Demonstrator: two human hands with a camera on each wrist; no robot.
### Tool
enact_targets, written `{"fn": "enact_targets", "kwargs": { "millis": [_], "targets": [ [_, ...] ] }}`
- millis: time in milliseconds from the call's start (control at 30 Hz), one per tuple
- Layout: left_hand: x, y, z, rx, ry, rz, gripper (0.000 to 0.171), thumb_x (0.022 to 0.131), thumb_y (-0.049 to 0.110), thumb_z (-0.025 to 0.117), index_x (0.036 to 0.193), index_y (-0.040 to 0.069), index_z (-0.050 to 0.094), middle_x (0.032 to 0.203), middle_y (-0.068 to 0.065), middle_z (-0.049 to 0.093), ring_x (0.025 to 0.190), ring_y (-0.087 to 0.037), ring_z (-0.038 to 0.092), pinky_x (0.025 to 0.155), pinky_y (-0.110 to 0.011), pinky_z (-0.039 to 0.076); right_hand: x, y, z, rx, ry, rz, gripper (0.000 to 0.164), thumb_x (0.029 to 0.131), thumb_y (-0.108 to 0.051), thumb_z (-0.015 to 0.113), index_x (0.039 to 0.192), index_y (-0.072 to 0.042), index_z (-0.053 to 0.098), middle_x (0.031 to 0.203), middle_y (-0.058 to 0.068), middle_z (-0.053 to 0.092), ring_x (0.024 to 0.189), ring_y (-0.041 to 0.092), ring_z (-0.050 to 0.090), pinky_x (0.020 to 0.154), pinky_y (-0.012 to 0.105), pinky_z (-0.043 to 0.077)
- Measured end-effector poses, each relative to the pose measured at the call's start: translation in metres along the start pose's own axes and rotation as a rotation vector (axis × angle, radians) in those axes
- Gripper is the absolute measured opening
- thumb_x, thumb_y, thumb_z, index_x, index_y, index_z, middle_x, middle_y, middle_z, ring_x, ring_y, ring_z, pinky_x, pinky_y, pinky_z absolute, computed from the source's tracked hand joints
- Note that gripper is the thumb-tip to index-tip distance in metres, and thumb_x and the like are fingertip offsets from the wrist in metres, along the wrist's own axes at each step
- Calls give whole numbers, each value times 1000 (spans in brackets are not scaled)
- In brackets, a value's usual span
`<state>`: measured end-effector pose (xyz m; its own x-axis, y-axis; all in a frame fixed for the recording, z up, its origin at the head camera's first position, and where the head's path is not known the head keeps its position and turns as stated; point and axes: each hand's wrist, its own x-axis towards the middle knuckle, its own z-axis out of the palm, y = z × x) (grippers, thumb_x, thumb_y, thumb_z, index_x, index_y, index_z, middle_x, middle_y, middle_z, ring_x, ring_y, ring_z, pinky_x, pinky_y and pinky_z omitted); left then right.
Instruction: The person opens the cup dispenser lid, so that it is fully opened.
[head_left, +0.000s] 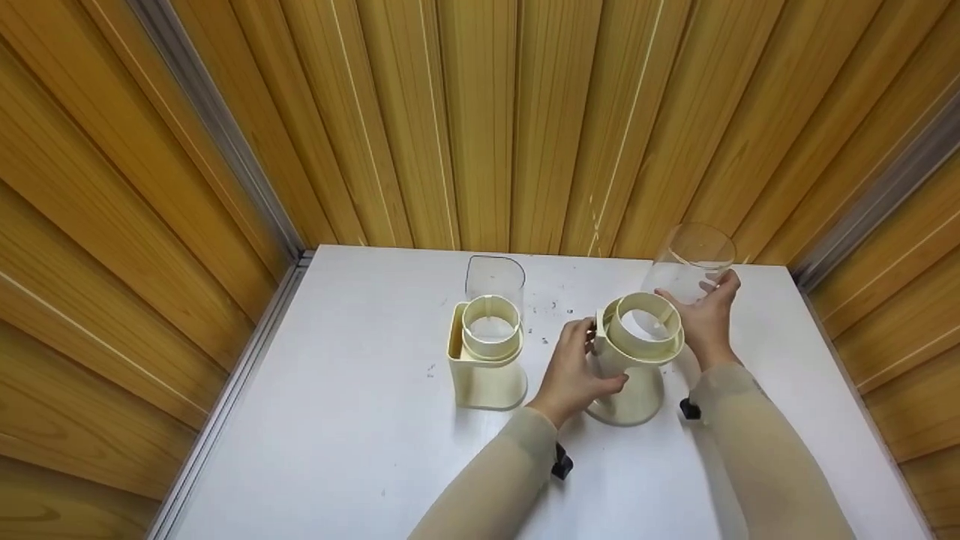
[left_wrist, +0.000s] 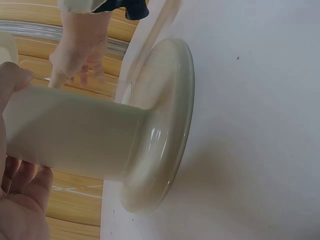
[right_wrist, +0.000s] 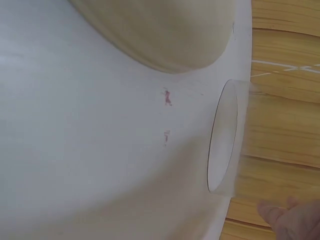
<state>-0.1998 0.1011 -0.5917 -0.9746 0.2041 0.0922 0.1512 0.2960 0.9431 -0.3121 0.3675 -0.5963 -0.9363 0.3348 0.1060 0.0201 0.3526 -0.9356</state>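
My left hand (head_left: 574,375) grips the column of a cream plastic stand (head_left: 634,405) with a round base and a ring-shaped top. In the left wrist view, thumb and fingers lie on either side of that column (left_wrist: 75,130), and the base sits on the table. Beyond the stand, my right hand (head_left: 705,319) holds a clear cylinder (head_left: 694,259) around its side. One rim of the clear cylinder (right_wrist: 237,145) faces the tabletop in the right wrist view; I cannot tell whether it touches. Only some of the right hand's fingers (right_wrist: 295,217) show there.
Left of my hands stands a second cream holder (head_left: 487,386) with a ring top and a side compartment. Just behind it is a clear container (head_left: 495,279). The white table (head_left: 337,420) has small dark marks and meets wood-patterned walls (head_left: 480,127) at the back.
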Motion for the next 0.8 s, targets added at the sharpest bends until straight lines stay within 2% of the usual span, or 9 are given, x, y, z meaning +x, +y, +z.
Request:
{"fn": "enact_targets", "kwargs": {
  "millis": [100, 200, 267, 367, 467, 567, 667, 800],
  "targets": [
    [0, -1, 0, -11, 2, 16, 103, 80, 19, 103, 167, 16, 47, 161, 1, 52, 148, -15, 60, 126, -28, 53, -2, 0, 1, 16, -1, 13, 132, 86, -35, 99, 173, -19, 2, 181, 17, 19, 171, 34, 28, 144, 49, 26],
    [-1, -2, 0, -13, 6, 12, 104, 81, 23, 103, 167, 16, 47, 162, -1, 51, 149, -18, 59, 126, -30, 53, -4, 1, 2, 38, -20, 28, 137, 88, -32, 97, 176, -19, -8, 188, 18, 7, 178, 31, 12, 148, 44, 13],
    [-4, -3, 0, -10, 14, -4, 107, 80, 28, 104, 169, 17, 45, 165, -3, 50, 152, -22, 56, 128, -34, 51, -7, 2, 2, 48, -28, 38, 140, 88, -29, 96, 177, -21, -12, 190, 17, 0, 179, 29, 4, 148, 43, 10],
    [-8, 0, -3, -17, 44, -49, 116, 78, 36, 106, 172, 24, 40, 170, 0, 45, 158, -24, 49, 134, -43, 45, -13, 2, 0, 51, -28, 38, 141, 88, -27, 95, 178, -26, -14, 190, 13, -2, 179, 28, -1, 147, 46, 8],
    [-11, 10, -11, -42, 65, -52, 125, 77, 43, 106, 176, 30, 32, 174, 3, 38, 164, -22, 40, 137, -49, 41, -18, -4, -5, 31, -21, 21, 138, 91, -39, 93, 178, -29, -13, 190, 10, -2, 179, 29, -4, 147, 52, 5],
    [-13, 27, -25, -65, 56, 22, 123, 81, 47, 100, 179, 29, 28, 177, 0, 34, 164, -24, 38, 137, -54, 40, -20, -14, -14, 11, -15, -11, 129, 96, -47, 87, 179, -27, -11, 190, 9, -2, 179, 30, -7, 147, 55, 0],
    [-15, 44, -39, -86, 45, 111, 116, 85, 51, 91, 179, 27, 28, 177, -5, 33, 163, -27, 39, 137, -55, 39, -22, -26, -26, 9, -7, -54, 123, 99, -44, 84, 179, -22, -8, 189, 10, -1, 179, 29, -6, 148, 52, 0],
    [-23, 70, -58, -171, 21, 208, 110, 85, 52, 79, 178, 23, 29, 175, -10, 31, 160, -26, 38, 139, -48, 37, -24, -40, -43, 37, 4, -113, 118, 100, -36, 83, 180, -20, -3, 189, 9, 1, 178, 27, -5, 149, 46, 4]
  ]
}}
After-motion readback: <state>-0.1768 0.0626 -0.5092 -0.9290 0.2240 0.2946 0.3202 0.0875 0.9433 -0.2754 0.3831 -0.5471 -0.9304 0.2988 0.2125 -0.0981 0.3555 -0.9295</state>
